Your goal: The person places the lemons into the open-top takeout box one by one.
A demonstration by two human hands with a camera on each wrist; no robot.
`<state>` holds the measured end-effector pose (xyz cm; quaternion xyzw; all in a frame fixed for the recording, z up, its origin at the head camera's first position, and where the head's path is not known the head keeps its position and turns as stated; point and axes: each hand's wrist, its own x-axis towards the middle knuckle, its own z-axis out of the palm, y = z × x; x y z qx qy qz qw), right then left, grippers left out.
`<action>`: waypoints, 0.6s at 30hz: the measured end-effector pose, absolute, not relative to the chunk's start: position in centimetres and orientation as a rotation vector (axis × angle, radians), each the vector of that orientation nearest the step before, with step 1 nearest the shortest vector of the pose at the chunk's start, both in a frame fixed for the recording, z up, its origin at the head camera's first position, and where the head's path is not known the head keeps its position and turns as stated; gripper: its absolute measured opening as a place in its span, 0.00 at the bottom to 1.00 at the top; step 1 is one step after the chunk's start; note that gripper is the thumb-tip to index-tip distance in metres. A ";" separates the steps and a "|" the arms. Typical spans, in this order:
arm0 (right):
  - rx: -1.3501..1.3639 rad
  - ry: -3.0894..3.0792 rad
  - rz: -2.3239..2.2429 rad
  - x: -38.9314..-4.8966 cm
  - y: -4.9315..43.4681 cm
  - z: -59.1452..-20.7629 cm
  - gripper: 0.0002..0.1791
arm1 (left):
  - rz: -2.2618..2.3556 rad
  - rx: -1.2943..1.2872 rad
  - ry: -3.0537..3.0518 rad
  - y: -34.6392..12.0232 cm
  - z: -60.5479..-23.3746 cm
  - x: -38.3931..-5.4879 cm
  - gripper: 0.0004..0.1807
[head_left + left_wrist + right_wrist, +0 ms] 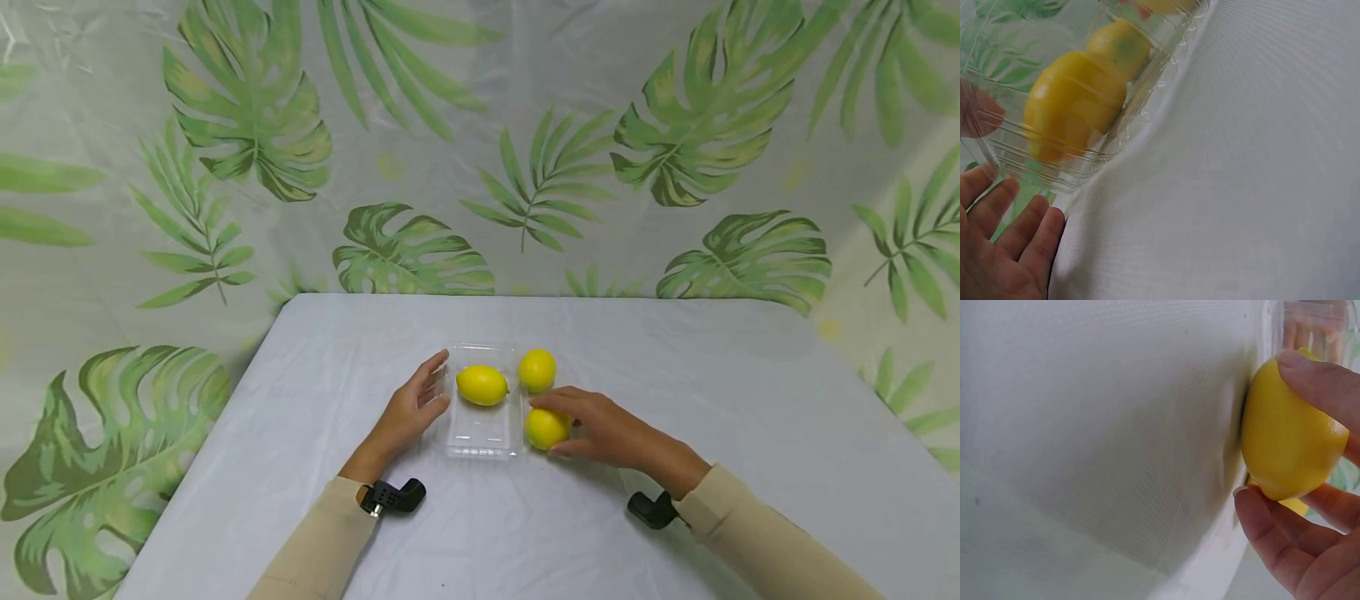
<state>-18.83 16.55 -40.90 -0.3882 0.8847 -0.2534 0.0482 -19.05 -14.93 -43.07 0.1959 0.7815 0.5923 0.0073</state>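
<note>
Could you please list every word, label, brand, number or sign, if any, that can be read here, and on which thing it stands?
There are none: no readable text in any view.
The yellow lemons and the clear container show no label.
The leafy backdrop carries only printed plants.
No lettering can be made out on the black wrist devices.

Head view, near centre: we lose part of lowest lemon (546,429) behind right hand (611,429). Left wrist view, upper left: container (1072,170) cut off.
</note>
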 end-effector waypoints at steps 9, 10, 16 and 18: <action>-1.193 2.743 -0.775 -18.8 17.0 -40.5 0.36 | 1.848 0.607 2.447 -15.0 -43.1 -19.1 0.34; -1.200 2.754 -0.775 -18.8 17.1 -40.4 0.36 | 1.848 0.608 2.446 -15.0 -43.1 -19.1 0.34; -1.208 2.779 -0.776 -18.9 17.4 -40.1 0.35 | 1.854 0.607 2.443 -14.9 -43.0 -19.0 0.34; -1.187 2.777 -0.781 -18.9 17.4 -40.0 0.35 | 1.855 0.606 2.442 -14.9 -43.0 -19.0 0.34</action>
